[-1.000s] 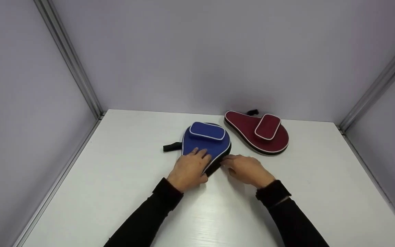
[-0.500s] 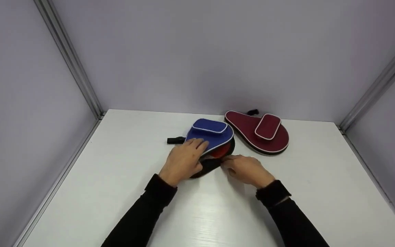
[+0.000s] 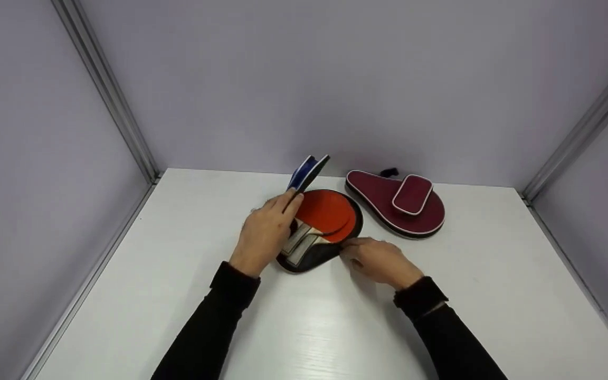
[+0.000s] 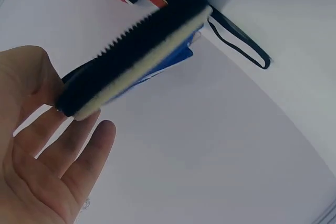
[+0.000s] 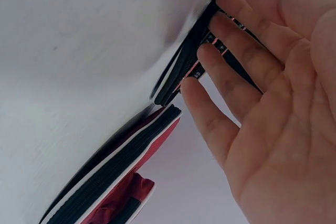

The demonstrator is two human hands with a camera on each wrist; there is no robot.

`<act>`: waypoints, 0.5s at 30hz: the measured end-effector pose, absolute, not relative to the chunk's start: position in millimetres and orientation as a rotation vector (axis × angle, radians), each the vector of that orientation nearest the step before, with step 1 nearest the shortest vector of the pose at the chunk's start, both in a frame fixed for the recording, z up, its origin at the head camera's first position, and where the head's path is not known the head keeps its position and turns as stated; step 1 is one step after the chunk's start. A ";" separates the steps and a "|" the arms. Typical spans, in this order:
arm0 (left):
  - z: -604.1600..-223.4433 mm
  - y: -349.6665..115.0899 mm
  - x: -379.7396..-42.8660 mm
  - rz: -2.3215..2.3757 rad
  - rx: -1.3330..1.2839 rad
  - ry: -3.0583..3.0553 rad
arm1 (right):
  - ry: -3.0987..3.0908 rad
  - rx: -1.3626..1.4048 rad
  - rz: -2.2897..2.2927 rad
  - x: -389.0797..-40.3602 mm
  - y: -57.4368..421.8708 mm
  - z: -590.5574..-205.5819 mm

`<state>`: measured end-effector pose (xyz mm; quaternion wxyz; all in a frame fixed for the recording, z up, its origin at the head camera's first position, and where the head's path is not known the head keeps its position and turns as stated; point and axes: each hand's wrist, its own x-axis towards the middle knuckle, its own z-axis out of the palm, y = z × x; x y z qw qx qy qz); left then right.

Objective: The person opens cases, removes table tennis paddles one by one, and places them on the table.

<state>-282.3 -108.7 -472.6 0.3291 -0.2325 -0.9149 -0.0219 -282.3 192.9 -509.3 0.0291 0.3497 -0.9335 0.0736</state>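
The open case [image 3: 319, 258] lies on the white table [image 3: 124, 274], just beside the closed red case [image 3: 370, 187], and in it rest what look like two table tennis paddles [image 3: 322, 208], one partly over the other. The left hand [image 3: 263, 236] pinches the blue lid [image 3: 313, 177] at its edge and holds it steeply upright, seen almost edge-on, probably so that the inside lies bare. The right hand [image 3: 380, 261] is not clenched: its fingers are nearly straight and touch the near right rim of the case, I think in order to steady it; if the thumb also presses there, I cannot tell. The long axis of the case runs from near left to far right, narrow end toward the near left. The paddles follow this line, with their pale handles [image 3: 303, 252] to the near left. The red case points otherwise, its narrow end to the far left.
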 end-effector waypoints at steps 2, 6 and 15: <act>-471.4 -114.1 -285.0 -0.080 -0.590 -2.388 | -2.881 1.093 0.228 -282.1 192.6 -508.6; -470.3 -124.1 -288.5 -0.051 -0.562 -2.400 | -2.867 1.102 0.210 -281.6 193.2 -508.7; -469.0 -139.9 -290.9 0.117 -0.499 -2.511 | -2.809 1.091 0.183 -283.0 195.4 -510.8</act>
